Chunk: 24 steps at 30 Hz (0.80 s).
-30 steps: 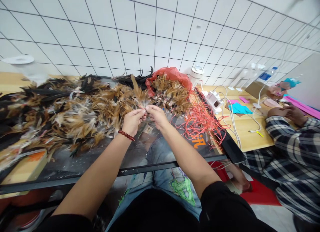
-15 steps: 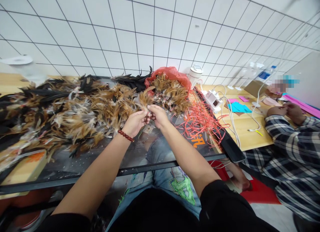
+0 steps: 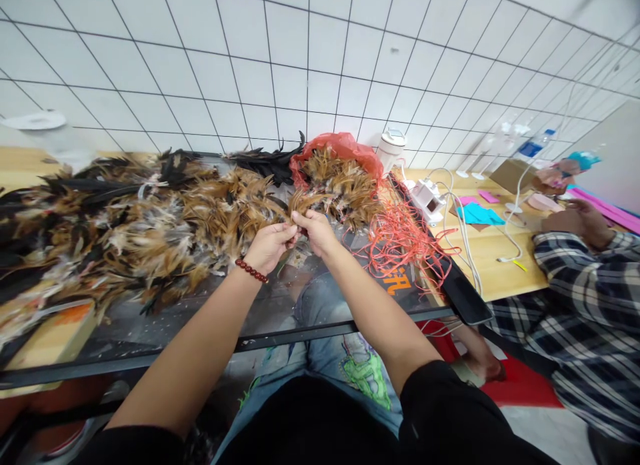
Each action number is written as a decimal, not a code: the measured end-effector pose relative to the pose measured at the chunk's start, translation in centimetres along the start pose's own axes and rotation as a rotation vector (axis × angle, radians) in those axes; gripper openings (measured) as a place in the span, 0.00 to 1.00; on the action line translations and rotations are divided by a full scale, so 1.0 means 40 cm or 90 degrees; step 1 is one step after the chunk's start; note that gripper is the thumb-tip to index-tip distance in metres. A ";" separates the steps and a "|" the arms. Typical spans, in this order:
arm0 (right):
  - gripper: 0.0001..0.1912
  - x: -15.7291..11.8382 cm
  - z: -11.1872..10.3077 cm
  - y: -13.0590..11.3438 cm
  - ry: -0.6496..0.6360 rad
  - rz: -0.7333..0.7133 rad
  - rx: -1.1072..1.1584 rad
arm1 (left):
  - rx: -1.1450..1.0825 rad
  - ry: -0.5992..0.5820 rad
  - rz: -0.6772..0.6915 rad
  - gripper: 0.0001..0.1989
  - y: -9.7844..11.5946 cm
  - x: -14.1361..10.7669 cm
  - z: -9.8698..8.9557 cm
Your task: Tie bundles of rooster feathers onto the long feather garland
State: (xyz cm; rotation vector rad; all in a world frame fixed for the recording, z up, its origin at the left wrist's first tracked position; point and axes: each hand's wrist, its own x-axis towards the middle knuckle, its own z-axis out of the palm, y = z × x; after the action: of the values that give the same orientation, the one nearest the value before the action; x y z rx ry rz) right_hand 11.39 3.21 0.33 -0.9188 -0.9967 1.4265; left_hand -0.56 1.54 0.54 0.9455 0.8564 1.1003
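My left hand (image 3: 275, 243), with a beaded bracelet (image 3: 251, 271) at its wrist, pinches at the base of a small bunch of brown feathers (image 3: 303, 201). Right beside it, my right hand (image 3: 315, 230) has its fingers closed on the same bunch, whose tips point up and away from me. The fingertips of both hands meet, so the quill ends are hidden. A large heap of brown, white and black feathers (image 3: 165, 231) spreads to the left of my hands. Behind them, more brown feathers (image 3: 345, 185) lie in a red plastic bag (image 3: 345, 145).
Tangled red string (image 3: 400, 241) lies right of my hands, beside a black tray (image 3: 463, 295). A white lidded cup (image 3: 391, 148) stands near the tiled wall. White cables (image 3: 467, 245) run past a power adapter (image 3: 427, 197). A co-worker in a plaid sleeve (image 3: 575, 265) sits at right.
The feather bunch in my fingers has tilted to the right, its tips now leaning toward the bag. Both hands stay at nearly the same spot.
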 end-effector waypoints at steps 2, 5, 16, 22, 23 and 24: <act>0.23 0.000 -0.002 0.001 -0.017 -0.015 -0.017 | -0.007 0.004 0.012 0.15 -0.001 0.000 0.000; 0.22 0.001 -0.008 0.003 -0.036 -0.018 -0.002 | 0.001 -0.007 0.008 0.15 0.000 -0.003 0.001; 0.10 0.016 -0.019 0.015 -0.031 -0.016 0.108 | 0.052 0.151 0.152 0.16 -0.013 0.018 -0.005; 0.11 0.006 -0.013 0.016 -0.055 -0.048 0.027 | 0.041 0.176 0.205 0.15 -0.006 0.011 0.002; 0.12 0.004 -0.012 0.015 -0.060 -0.063 0.017 | 0.044 0.179 0.200 0.15 -0.005 0.011 0.002; 0.13 0.003 -0.012 0.013 -0.060 -0.075 0.013 | 0.040 0.181 0.188 0.16 -0.004 0.011 0.002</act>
State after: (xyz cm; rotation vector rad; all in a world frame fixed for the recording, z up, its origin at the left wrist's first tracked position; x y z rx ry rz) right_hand 11.65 3.33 -0.31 -0.7710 -1.0869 1.3881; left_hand -0.34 1.94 0.38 1.0034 1.0081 1.4944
